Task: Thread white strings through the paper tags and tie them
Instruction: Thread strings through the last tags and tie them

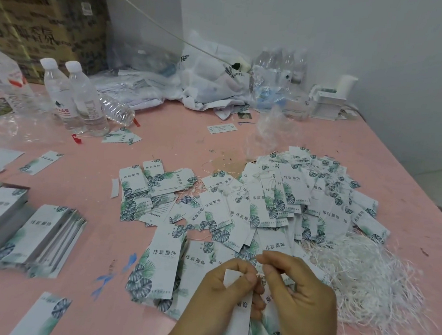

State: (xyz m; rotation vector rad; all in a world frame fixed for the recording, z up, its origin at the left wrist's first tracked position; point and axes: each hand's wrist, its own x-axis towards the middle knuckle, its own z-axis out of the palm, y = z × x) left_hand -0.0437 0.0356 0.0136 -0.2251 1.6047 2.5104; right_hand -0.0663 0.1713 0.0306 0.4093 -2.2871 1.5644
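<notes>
My left hand (217, 299) grips the top of a white paper tag (240, 317) with a leaf print, held upright near the table's front edge. My right hand (301, 303) pinches a thin white string (260, 260) right at the tag's top end, thumb and forefinger together. A loose heap of white strings (364, 279) lies just to the right of my hands. A big pile of strung tags (291, 199) spreads over the middle of the pink table (180, 137). More tags (159, 263) lie flat just left of my hands.
Neat stacks of tags (32, 234) stand at the left edge. Water bottles (75, 95) stand at the back left, before a cardboard box (41, 21). Plastic bags and packaging (213, 82) crowd the back. A white dispenser (331, 99) sits by the wall.
</notes>
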